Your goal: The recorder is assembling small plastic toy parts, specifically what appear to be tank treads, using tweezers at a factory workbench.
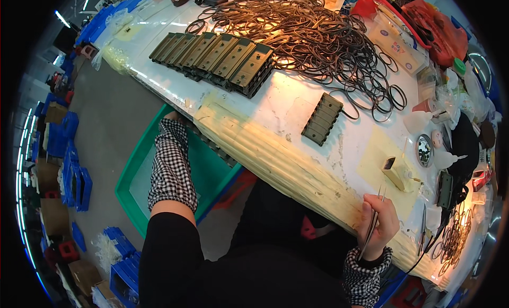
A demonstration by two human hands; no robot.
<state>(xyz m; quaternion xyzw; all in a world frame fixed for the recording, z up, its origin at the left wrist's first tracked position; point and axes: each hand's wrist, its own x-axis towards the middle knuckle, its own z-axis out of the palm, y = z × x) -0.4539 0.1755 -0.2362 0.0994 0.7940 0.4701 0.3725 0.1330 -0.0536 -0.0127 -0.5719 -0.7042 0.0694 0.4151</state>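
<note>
My right hand [383, 223] is closed around a pair of metal tweezers [373, 227], their tips pointing up and away from me above the table's padded front edge. My left arm, in a checked sleeve, reaches over the green bin [139, 176] below the table. Only a sliver of my left hand [172, 115] shows at the bin's far end, and its fingers are hidden. On the table lies a single olive-green ribbed part [322, 119], rectangular and apart from the rest. Farther left sits a stacked row of similar olive-green parts [214, 59].
A large tangle of dark rubber-like rings [302, 37] covers the table's far middle. At the right stand a cream-coloured bottle-like container [397, 175], a small round metal dish [423, 150] and a red plastic bag [437, 32]. Blue crates [124, 279] stand on the floor at left.
</note>
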